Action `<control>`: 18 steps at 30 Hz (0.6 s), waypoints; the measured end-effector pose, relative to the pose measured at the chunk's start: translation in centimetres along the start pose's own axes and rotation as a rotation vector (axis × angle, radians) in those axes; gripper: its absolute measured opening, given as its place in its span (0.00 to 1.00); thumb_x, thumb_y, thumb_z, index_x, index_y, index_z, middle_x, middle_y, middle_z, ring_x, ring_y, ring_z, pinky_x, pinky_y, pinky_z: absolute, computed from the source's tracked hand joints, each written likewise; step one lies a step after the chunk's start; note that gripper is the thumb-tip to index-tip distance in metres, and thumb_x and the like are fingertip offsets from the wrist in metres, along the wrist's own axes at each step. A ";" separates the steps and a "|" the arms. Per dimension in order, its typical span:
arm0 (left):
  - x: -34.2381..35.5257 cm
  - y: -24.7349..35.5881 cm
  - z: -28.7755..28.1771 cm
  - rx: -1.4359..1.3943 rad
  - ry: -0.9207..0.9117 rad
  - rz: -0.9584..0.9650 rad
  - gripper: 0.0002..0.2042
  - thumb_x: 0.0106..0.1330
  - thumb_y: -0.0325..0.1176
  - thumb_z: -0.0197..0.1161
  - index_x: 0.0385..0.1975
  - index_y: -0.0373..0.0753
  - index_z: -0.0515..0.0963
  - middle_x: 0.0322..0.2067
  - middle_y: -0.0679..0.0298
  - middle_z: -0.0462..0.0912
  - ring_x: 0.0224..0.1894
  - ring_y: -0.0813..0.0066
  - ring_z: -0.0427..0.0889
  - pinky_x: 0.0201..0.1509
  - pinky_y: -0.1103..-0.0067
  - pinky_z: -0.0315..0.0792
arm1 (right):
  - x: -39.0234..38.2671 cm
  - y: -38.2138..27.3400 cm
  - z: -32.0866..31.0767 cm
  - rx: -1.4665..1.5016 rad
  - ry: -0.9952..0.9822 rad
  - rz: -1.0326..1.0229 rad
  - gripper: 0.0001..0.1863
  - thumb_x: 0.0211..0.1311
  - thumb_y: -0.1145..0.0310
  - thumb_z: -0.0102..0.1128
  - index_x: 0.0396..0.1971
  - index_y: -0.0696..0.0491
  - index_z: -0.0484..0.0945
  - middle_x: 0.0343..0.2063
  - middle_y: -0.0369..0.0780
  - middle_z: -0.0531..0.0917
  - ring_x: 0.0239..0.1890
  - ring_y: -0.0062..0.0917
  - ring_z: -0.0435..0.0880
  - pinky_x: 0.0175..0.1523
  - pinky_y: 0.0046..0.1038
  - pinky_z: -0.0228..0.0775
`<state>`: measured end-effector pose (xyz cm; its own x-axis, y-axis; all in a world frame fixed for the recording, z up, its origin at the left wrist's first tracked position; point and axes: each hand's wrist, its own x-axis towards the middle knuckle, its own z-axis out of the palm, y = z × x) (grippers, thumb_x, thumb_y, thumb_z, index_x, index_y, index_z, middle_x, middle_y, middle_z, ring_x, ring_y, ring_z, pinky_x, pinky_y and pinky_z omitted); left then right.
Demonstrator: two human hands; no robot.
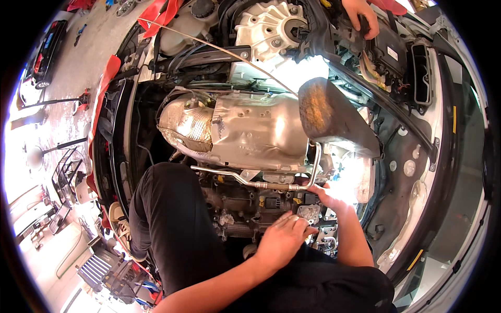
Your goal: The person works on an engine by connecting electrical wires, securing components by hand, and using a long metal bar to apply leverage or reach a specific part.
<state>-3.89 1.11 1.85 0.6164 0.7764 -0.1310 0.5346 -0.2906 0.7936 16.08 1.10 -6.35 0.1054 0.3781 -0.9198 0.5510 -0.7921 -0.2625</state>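
Note:
My left hand (284,237) rests over the dark engine top with its fingers curled together. Whatever is between those fingers, if anything, is hidden. Farther right, my right hand (330,196) reaches in under the lower bend of a thin metal pipe (271,185). Glare and the pipe cover most of its fingers, so its grip is unclear. The pipe runs along the near side of a silvery heat shield (255,130). Just right of my left hand are a grey metal fitting (309,212) and small bright metal parts (327,232).
A black padded block (334,115) juts over the shield's right end. Another person's hand (361,18) is at the upper right. A thin rod (219,49) slants across the bay. My knee (175,198) is inside the bay; red covers (102,104) line its left edge.

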 end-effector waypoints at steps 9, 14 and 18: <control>2.2 1.3 -1.6 -0.221 0.065 -0.434 0.08 0.60 0.36 0.69 0.30 0.38 0.82 0.24 0.58 0.84 0.24 0.66 0.84 0.24 0.75 0.74 | 2.3 3.0 0.4 -0.137 0.032 0.007 0.40 0.52 0.31 0.58 0.43 0.57 0.82 0.40 0.47 0.84 0.46 0.36 0.80 0.54 0.34 0.67; -2.5 -0.4 0.5 -0.188 0.119 -0.130 0.09 0.59 0.34 0.70 0.32 0.37 0.79 0.30 0.58 0.85 0.38 0.63 0.87 0.46 0.73 0.81 | -1.2 -2.6 -1.8 -0.079 -0.082 0.066 0.41 0.51 0.32 0.58 0.44 0.58 0.82 0.43 0.49 0.84 0.47 0.39 0.80 0.55 0.33 0.67; -2.7 0.0 0.4 -0.143 0.000 -0.113 0.10 0.59 0.34 0.69 0.34 0.38 0.77 0.35 0.58 0.85 0.42 0.62 0.86 0.50 0.71 0.79 | 0.7 -0.5 -0.1 -0.016 0.005 0.041 0.48 0.45 0.28 0.58 0.47 0.63 0.80 0.47 0.52 0.82 0.51 0.40 0.79 0.57 0.33 0.66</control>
<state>-5.27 -1.21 1.98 0.5569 0.7999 -0.2236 0.5129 -0.1195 0.8501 16.03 1.80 -6.85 0.1323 0.3481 -0.9281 0.5593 -0.7992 -0.2200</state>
